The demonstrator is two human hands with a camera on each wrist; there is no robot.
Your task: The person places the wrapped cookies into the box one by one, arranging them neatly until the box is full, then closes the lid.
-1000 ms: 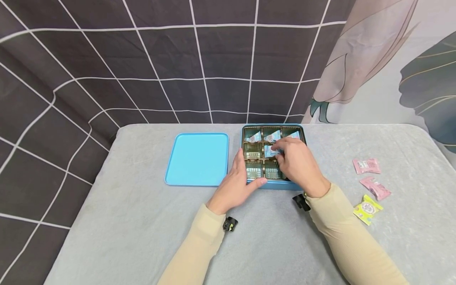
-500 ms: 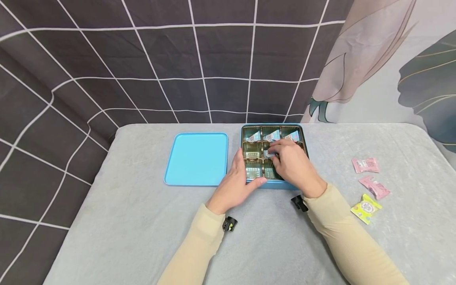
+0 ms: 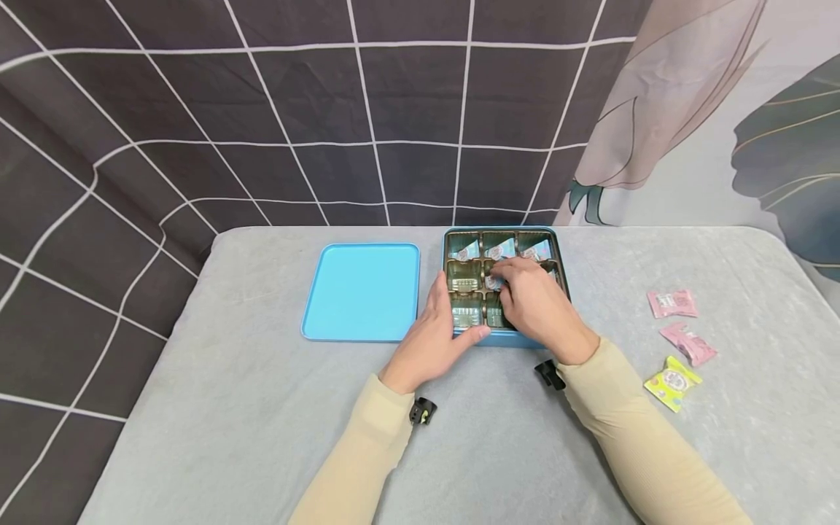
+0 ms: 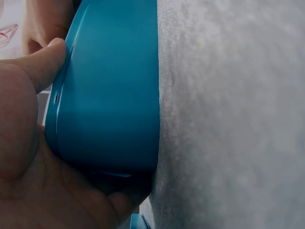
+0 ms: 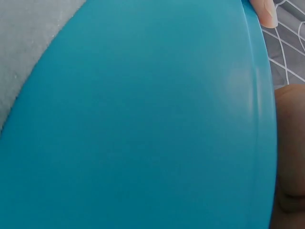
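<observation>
A blue tin box (image 3: 505,339) with a dark divided insert stands at the table's back. Three blue-wrapped candies, left (image 3: 467,251), middle (image 3: 502,249) and right (image 3: 538,251), lie in its back row. My right hand (image 3: 541,302) reaches over the box, fingertips down in the centre compartment, pinching another blue-wrapped candy (image 3: 494,283) that the fingers mostly cover. At the front left corner, my left hand (image 3: 433,339) rests against the box, fingers straight along its left side and thumb on the front rim. In the left wrist view the thumb (image 4: 47,59) touches the rim.
A light blue lid (image 3: 361,292) lies flat left of the box. Two pink-wrapped candies, one farther back (image 3: 673,303) and one nearer (image 3: 689,343), and a yellow-wrapped candy (image 3: 672,383) lie on the grey tablecloth (image 3: 485,452) at the right.
My right hand has shifted slightly left and lower into the centre compartment with the blue-wrapped candy, which shows less now. The left hand has stayed at the box corner.
</observation>
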